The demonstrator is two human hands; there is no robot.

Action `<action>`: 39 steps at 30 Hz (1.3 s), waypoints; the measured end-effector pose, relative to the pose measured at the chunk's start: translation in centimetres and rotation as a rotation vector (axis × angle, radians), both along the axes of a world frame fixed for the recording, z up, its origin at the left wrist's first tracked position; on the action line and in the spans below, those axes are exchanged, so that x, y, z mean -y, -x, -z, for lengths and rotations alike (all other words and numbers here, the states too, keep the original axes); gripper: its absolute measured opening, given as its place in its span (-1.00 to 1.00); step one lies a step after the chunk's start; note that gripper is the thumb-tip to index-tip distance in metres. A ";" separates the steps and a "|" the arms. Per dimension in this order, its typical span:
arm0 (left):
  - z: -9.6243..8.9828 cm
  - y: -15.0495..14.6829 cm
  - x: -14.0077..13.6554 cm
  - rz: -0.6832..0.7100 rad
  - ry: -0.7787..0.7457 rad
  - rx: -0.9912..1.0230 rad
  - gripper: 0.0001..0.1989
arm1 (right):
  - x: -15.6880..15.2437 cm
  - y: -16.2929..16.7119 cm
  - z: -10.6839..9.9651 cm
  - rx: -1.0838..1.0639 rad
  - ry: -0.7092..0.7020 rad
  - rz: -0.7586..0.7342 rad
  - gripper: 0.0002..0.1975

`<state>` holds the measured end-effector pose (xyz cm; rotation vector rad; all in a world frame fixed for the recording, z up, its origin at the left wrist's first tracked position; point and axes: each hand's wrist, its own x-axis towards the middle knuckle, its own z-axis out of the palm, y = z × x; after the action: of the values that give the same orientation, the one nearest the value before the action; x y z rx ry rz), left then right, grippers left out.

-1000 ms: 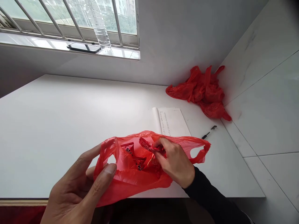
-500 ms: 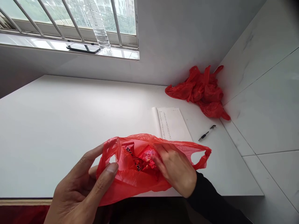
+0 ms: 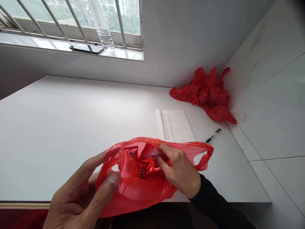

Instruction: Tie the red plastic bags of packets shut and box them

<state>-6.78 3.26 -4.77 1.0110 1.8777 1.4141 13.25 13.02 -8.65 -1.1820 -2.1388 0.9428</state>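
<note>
A thin red plastic bag [image 3: 143,197] gapes upward at the near edge of the table. My left hand [image 3: 81,187] pinches its left side by the handle loop, thumb in front and fingers behind. Inside lie several small shiny red packets [image 3: 142,170] with dark lettering; one red packet [image 3: 131,151] stands up by the left rim. My right hand [image 3: 179,168] reaches into the mouth from the right, thumb and fingers closed on a pinkish-red packet [image 3: 152,152]. The bag's right handle [image 3: 206,159] hangs loose beside the right wrist.
Behind the bag, an open notebook [image 3: 177,125] lies on the white table [image 3: 83,121], with a black pen [image 3: 213,135] to its right. Crumpled red plastic bags [image 3: 207,93] fill the far right corner. A phone [image 3: 86,48] and a clear bottle [image 3: 105,33] are on the windowsill.
My right hand's fingers have curled from lying over the packets to gripping one, which has tilted up. More packets show beneath. My left hand keeps its hold on the bag.
</note>
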 end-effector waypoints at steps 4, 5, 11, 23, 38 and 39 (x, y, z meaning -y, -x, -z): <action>0.2 0.1 0.5 -0.018 0.010 -0.046 -0.61 | 0.1 0.7 -0.2 0.133 -0.110 0.075 -0.86; 0.2 0.1 0.5 -0.031 0.011 -0.050 -0.62 | 0.3 1.0 -0.3 0.189 -0.182 0.117 -0.82; -0.6 -0.2 -0.7 -0.059 -0.019 -0.026 -0.54 | 1.8 3.8 0.5 0.315 -0.264 -0.020 -0.76; -0.3 -0.1 -0.9 -0.062 -0.062 0.080 -0.48 | 0.4 1.8 0.0 0.009 0.288 -0.068 -0.93; 0.8 1.3 1.0 0.159 -0.010 0.200 -0.58 | -0.6 1.2 -0.3 -0.267 0.385 -0.062 -0.73; 0.8 1.3 1.0 0.157 -0.014 0.203 -0.57 | -0.5 1.1 -0.2 -0.219 0.369 -0.050 -0.74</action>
<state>-8.03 2.22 -5.57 0.9603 1.6093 1.3840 12.16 13.54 -8.45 -1.1319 -1.8780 1.4649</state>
